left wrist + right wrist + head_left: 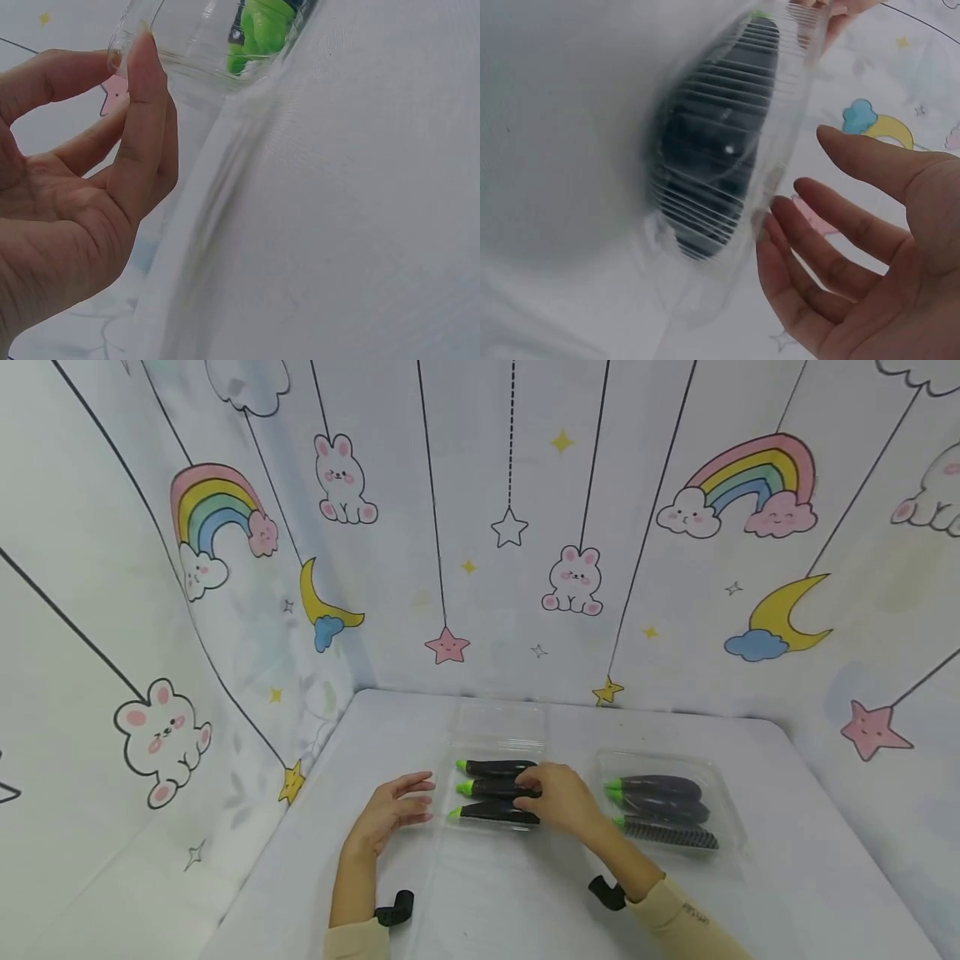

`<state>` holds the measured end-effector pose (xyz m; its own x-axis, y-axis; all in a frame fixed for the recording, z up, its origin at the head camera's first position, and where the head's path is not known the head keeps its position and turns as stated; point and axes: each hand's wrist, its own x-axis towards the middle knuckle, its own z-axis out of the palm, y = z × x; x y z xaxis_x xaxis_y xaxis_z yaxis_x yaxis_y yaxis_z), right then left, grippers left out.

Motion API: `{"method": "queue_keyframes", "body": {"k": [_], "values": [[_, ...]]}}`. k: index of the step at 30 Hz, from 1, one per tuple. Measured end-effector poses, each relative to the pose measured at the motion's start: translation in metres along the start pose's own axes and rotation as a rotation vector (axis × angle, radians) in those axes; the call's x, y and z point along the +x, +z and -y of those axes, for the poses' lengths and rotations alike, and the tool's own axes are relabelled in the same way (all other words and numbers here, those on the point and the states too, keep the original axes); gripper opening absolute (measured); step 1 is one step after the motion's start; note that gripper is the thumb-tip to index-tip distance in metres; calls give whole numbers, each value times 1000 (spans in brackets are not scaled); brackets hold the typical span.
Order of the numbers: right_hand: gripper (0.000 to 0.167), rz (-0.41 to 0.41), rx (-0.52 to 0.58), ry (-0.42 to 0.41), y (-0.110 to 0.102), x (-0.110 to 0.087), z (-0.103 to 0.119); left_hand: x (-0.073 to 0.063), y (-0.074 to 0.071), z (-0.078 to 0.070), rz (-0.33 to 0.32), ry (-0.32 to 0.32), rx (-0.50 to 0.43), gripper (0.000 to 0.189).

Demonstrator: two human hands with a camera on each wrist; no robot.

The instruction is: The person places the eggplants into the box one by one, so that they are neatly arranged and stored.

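Observation:
Three dark eggplants (pixel 497 788) with bright green stem ends lie side by side in a clear plastic clamshell box (pixel 480 825). The box's clear lid (pixel 501 723) is folded back behind it. My left hand (pixel 392 812) is at the box's left side with its fingers loosely bent, the tips close to the rim; whether they touch it I cannot tell. At the right end, my right hand (pixel 558 797) reaches over the box with relaxed, spread fingers. In the right wrist view, its fingertips (pixel 776 214) are at the clear rim. Nothing is gripped by either hand.
On the right stands a second clear plastic box (pixel 731 802), also with three dark, green-ended eggplants (pixel 660 800) in it. A white cloth (pixel 510 902) covers the table. Behind it hangs a curtain (pixel 480 460) printed with rabbits, stars and rainbows.

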<state>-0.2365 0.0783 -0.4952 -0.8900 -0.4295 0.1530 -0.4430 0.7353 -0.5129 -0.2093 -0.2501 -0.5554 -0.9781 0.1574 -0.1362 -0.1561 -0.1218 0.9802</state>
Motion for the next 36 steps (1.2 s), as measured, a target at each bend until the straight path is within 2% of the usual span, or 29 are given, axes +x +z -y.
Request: {"method": "queue_keyframes", "body": {"k": [5,11,16,20,25,30,36], "values": [[27,-18,23,-9,-17,1,4,0,-2,0,20,7,22,63],[26,-50,64,-23,-33,4,1,2,-7,-1,-30,-12,56,56],[35,-64,133,7,-47,11,-11,7,-8,-15,-74,-15,86,55],[45,-88,191,32,-55,20,-24,18,-11,-29,-79,-11,90,54],[52,-82,290,133,-59,36,-37,35,-12,-46,-102,-15,83,51],[62,-38,403,252,-63,48,-45,54,-6,-58,-123,-42,65,51],[61,26,637,374,-64,63,-51,74,0,-71,-104,-108,-16,54]]}}
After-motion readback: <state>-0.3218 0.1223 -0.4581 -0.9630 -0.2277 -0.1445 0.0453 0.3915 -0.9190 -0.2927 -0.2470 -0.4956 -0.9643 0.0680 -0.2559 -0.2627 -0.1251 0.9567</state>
